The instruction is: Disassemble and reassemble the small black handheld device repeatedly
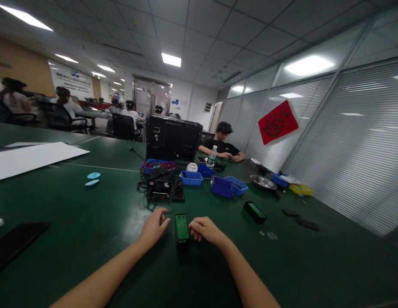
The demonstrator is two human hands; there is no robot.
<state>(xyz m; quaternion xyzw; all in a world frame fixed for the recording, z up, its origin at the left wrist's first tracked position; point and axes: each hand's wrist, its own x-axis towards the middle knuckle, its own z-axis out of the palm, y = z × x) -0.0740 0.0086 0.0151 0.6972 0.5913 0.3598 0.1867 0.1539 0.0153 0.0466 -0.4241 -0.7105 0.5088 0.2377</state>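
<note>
A black rectangular case with a green circuit board (182,226) in its top stands on the green table between my hands. To the left of the case is my left hand (153,227), its fingers loosely bent with a gap between thumb and forefinger, holding nothing. My right hand (205,230) is close to the case's right side. Its fingers are curled in with thumb and forefinger together, and anything between them is hidden. Farther right lies a second black case with a green board (256,210). A small clear piece (272,235) and a tiny ring (262,233) lie in front of it.
Ahead are a black soldering station (159,186) with tangled cables, blue bins (222,187), a bottle (212,156) and a large black housing (173,139). A metal dish (263,182) and flat black pieces (307,224) lie right. A person (223,147) sits across the table.
</note>
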